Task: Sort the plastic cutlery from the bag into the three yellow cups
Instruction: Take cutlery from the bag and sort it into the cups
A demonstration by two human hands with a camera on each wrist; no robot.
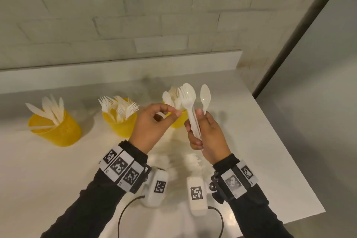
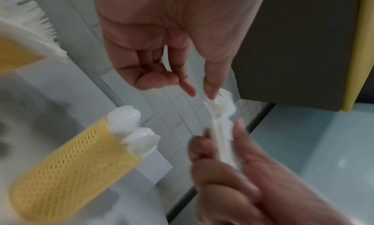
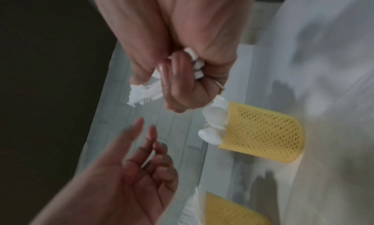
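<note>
The right hand (image 1: 207,135) has its fingers curled round a bunch of white cutlery (image 1: 190,106), held upright above the counter (image 1: 58,179). A spoon and fork tines show at the top of the bunch, and one more spoon (image 1: 205,96) sticks up beside them. How many pieces are in the bunch is hard to tell, because the handles lie tight together. The left hand (image 1: 152,127) is just beside it, fingers bent, thumb and first finger almost touching. A thin white bit shows between its fingers in the head and right wrist views. Both are blurry there, so it is not clear if the hand holds anything.

The right wrist view shows the handle ends (image 3: 195,65) poking out of the fist and a ring (image 3: 219,86) on one finger; the head view does not. The left wrist view is smeared around the bunch.

Behind the hands stands the spoon cup (image 1: 176,121), half hidden by them. To its left is the fork cup (image 1: 120,121), and further left the knife cup (image 1: 56,131). Only the head view shows all three. The bag cannot be made out; only a blurry white heap (image 1: 191,162) lies between the wrists.
</note>
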